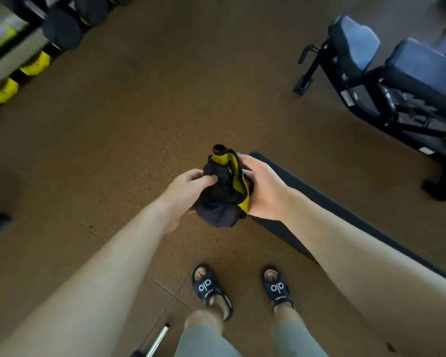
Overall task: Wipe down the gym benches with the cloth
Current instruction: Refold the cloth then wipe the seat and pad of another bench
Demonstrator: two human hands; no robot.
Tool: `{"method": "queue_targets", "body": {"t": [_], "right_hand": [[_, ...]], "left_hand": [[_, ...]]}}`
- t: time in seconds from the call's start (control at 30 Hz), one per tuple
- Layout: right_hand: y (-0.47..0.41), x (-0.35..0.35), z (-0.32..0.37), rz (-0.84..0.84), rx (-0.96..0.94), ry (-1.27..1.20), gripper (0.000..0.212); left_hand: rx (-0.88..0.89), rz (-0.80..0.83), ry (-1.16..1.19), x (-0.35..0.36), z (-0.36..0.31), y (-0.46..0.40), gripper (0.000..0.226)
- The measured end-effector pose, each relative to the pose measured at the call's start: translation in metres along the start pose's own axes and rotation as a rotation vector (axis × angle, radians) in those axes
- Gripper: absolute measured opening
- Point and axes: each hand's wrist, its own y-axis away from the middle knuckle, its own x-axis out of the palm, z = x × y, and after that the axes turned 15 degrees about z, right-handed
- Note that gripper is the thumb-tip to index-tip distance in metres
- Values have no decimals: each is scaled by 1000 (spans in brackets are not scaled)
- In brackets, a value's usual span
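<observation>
- The cloth (225,188) is black and yellow, and it is all bunched up in a ball. It is up in the air, between the two hands, over the brown floor (139,124).
- The left hand (188,186) holds the left side of the cloth. Its fingers are curled round the black part and its thumb presses on the front.
- The right hand (262,188) holds the right side of the cloth, by the yellow edge. Its fingers go behind the cloth, so I cannot tell how they are bent there.
- Both arms are bare and reach out in front of the person.
- A flat black bench (307,202) lies just under the right hand and arm. It runs from the middle down to the right side. The cloth is near its end but does not touch it.
- Another bench (386,63) with blue pads and a black frame stands at the top right, well away from the hands.
- Black and yellow weights (36,63) sit in a row at the top left. They look blurry.
- The person's two feet wear black sandals (211,289) with white letters, and they stand on the floor beside the flat bench.
- A shiny metal bar (159,338) pokes in at the bottom, near the left foot.
</observation>
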Motion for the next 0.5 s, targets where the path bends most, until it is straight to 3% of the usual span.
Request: {"method": "queue_targets", "body": {"t": [0.1, 0.2, 0.3, 0.5], "right_hand": [[18, 42, 15, 5, -16, 1, 65], [24, 72, 22, -63, -96, 144, 40], [25, 84, 29, -201, -186, 238, 39], [38, 72, 49, -120, -249, 131, 43]], "left_hand": [[69, 4, -131, -5, -29, 34, 23], [104, 20, -193, -9, -51, 60, 29], [155, 39, -215, -12, -73, 72, 26], [167, 71, -239, -11, -120, 74, 38]]}}
